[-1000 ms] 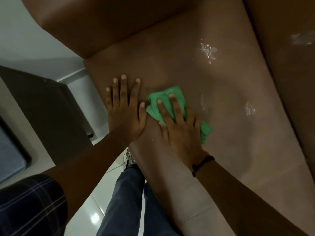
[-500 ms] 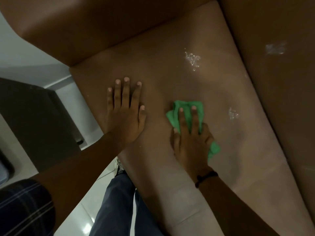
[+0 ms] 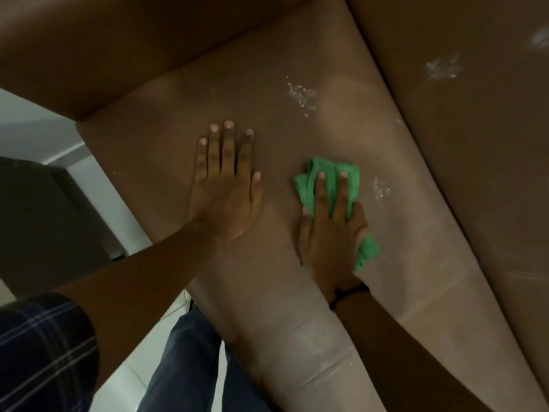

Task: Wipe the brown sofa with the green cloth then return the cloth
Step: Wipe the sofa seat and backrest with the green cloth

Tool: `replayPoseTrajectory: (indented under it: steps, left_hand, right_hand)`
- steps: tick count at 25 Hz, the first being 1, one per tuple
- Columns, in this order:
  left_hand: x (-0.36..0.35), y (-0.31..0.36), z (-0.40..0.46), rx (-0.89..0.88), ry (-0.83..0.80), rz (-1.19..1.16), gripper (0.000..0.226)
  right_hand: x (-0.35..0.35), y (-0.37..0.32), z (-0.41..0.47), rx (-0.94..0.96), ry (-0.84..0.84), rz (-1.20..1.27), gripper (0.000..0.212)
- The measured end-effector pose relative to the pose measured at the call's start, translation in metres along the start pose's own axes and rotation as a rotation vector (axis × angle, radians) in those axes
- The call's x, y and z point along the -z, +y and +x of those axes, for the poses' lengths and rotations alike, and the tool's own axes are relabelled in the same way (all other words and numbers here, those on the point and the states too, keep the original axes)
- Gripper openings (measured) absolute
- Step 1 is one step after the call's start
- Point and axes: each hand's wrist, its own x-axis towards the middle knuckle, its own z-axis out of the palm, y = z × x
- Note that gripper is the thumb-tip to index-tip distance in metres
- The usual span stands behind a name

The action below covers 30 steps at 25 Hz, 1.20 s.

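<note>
The brown sofa (image 3: 166,123) fills most of the view, its seat cushion lying flat below me. My right hand (image 3: 329,230) presses the bunched green cloth (image 3: 326,168) onto the seat, fingers spread over it, part of the cloth sticking out at the hand's right side. My left hand (image 3: 224,185) lies flat on the seat to the left of the cloth, fingers together, holding nothing. White wet patches sit on the seat: one (image 3: 301,95) beyond the cloth, one (image 3: 380,188) just to its right.
The sofa's backrest (image 3: 490,144) rises on the right with more white smears (image 3: 442,66). An armrest (image 3: 118,40) runs along the top left. A dark cabinet (image 3: 44,218) stands on the white tiled floor at left. My legs in jeans (image 3: 184,367) are at the seat's front edge.
My right hand has slid the green cloth to the right across the seat, away from my left hand and toward the small wet patch. My left hand stays flat in place.
</note>
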Motion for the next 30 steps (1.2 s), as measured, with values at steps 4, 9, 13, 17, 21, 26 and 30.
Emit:
replayPoseTrajectory:
  steps: [4,9,13,17,21,26,30]
  left_hand:
    - [-0.005,-0.004,-0.001,0.000,0.026,0.012,0.073]
    - [-0.001,-0.001,-0.001,0.001,0.010,-0.025,0.073]
    - [-0.011,-0.006,0.000,-0.008,0.054,0.011,0.073]
    - [-0.005,-0.003,0.001,-0.013,0.055,-0.007,0.073]
    - [-0.007,-0.007,0.002,-0.025,0.061,-0.005,0.073]
    - [-0.014,-0.007,0.001,-0.024,0.060,-0.039,0.072]
    - [0.003,-0.003,0.003,-0.005,0.015,-0.074,0.071]
  right_hand:
    - [-0.022,-0.009,-0.091,0.321,-0.066,-0.087,0.073]
    - [-0.007,0.032,-0.112,0.107,-0.144,-0.028,0.072]
    - [-0.017,-0.018,-0.069,0.167,-0.097,0.008,0.070]
    - [-0.009,0.025,-0.123,0.231,-0.117,-0.056,0.072]
    - [0.012,0.057,-0.044,-0.285,0.013,0.000,0.069]
    - [0.012,0.055,0.043,-0.079,0.130,-0.083,0.067]
    - [0.031,0.094,0.006,-0.070,-0.014,-0.098,0.068]
